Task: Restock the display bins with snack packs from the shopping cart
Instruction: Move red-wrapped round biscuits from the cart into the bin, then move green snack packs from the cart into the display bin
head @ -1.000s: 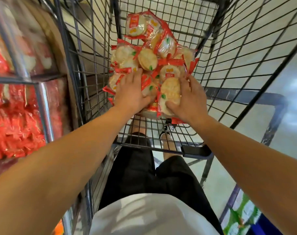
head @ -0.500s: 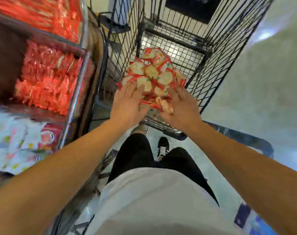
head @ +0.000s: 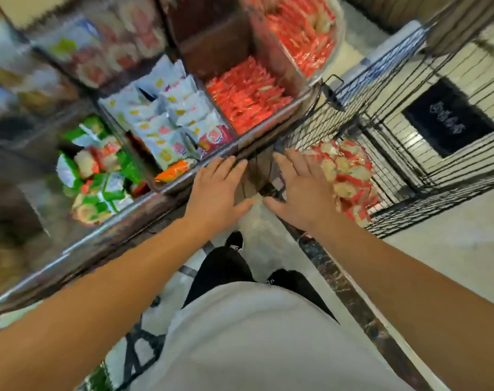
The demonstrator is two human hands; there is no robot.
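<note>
Since half a second ago, we swung from the shopping cart (head: 403, 114) toward the display bins (head: 248, 97); snack packs (head: 346, 176) stayed, seemingly, in the cart. Our left hand (head: 216, 190) and right hand (head: 302, 190) hovered empty, fingers spread.

floor (head: 451, 249): pale tile | black shoes (head: 234, 240) | white shirt (head: 254, 334)

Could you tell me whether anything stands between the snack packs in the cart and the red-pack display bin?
Yes: the cart's wire side wall and the bin's front rim separate the snack packs from the red-pack bin; they must be lifted over.
</note>
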